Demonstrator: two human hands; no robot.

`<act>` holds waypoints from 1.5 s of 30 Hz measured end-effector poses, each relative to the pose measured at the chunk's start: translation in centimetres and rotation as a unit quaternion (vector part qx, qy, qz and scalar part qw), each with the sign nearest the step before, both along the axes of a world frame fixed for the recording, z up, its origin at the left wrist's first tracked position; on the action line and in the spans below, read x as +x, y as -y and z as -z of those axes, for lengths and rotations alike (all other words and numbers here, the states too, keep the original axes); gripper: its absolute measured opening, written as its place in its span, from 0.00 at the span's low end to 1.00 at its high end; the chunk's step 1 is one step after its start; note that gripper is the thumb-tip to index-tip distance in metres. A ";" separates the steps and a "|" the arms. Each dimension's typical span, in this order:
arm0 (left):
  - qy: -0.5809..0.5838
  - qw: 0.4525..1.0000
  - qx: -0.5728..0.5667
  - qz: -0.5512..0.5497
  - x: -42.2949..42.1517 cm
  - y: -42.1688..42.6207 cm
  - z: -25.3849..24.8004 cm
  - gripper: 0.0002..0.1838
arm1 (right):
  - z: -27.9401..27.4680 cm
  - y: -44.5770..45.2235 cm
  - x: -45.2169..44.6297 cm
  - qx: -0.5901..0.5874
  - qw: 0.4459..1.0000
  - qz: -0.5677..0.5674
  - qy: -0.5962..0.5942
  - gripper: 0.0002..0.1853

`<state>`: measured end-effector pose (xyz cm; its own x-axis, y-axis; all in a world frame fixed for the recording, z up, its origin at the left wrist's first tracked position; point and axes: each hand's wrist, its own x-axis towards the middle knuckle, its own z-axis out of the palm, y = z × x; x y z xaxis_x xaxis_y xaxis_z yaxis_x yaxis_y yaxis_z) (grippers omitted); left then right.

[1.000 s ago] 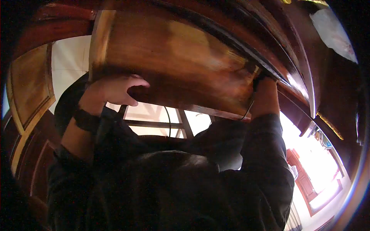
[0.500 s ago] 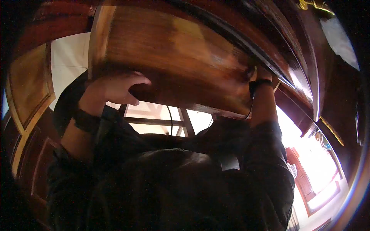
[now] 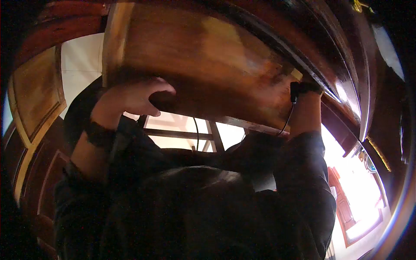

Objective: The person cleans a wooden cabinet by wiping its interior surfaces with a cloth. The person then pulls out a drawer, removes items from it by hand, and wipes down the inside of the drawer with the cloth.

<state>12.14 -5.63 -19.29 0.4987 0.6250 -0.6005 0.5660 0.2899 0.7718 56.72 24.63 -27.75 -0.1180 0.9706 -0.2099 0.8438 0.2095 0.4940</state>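
Note:
A brown wooden panel [image 3: 186, 56] with a glossy surface spans the upper middle of the head view. Over its lower left part is my left hand [image 3: 138, 96], thumb and fingers spread apart with nothing between them. A dark band circles the left wrist. My right forearm [image 3: 306, 113] reaches up to the panel's right end, beside a dark curved wooden edge [image 3: 299, 52]. A black band [image 3: 305, 88] with a thin cable is on that wrist. The right hand itself is hidden in shadow past the band, so its fingers do not show.
A framed wooden panel [image 3: 37, 93] stands at the left. Under the large panel, dark wooden bars [image 3: 180, 134] cross a bright floor. A hanging black cable [image 3: 196, 134] passes them. Bright light and a reddish-brown door [image 3: 341, 199] are at the lower right.
The right wrist band, hidden a second ago, came into view and now sits a little further right. My left hand keeps its spread shape. The view has shifted slightly.

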 end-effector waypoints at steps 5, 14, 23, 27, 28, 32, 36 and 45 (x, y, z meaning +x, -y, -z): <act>0.005 1.000 0.018 0.020 -0.2 -0.2 0.7 0.33 | -0.2 -0.8 0.3 -0.003 1.000 -0.002 0.011 0.24; -0.008 1.000 0.014 0.015 -0.1 -0.3 -0.1 0.32 | -0.6 -0.8 0.5 -0.022 0.999 -0.008 0.039 0.25; 0.007 1.000 -0.027 0.009 -0.1 -0.1 0.5 0.32 | -3.7 2.9 -0.2 -0.088 0.990 -0.037 0.107 0.26; 0.025 0.999 -0.023 -0.003 -0.2 0.5 1.2 0.33 | -6.5 6.2 -1.3 -0.140 0.980 -0.041 0.137 0.27; 0.026 0.999 -0.024 -0.010 -0.2 0.9 1.5 0.33 | -7.0 7.0 -1.4 -0.139 0.985 -0.020 0.103 0.27; 0.000 1.000 0.003 0.005 -0.1 0.9 1.4 0.34 | -8.7 10.1 0.5 -0.188 0.982 -0.029 0.009 0.27; -0.017 1.000 -0.017 -0.005 0.3 1.0 1.1 0.34 | -10.7 12.8 0.5 -0.284 0.956 -0.048 0.057 0.21; 0.012 1.000 -0.003 -0.028 0.8 1.1 -0.5 0.31 | -5.7 13.7 10.5 -0.374 0.848 -0.338 0.162 0.08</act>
<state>12.90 -6.70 -18.77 0.4765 0.6492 -0.5929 0.5302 0.3258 0.7828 67.17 10.98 -22.08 -0.4128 0.2848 -0.8652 0.2510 0.9487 0.1925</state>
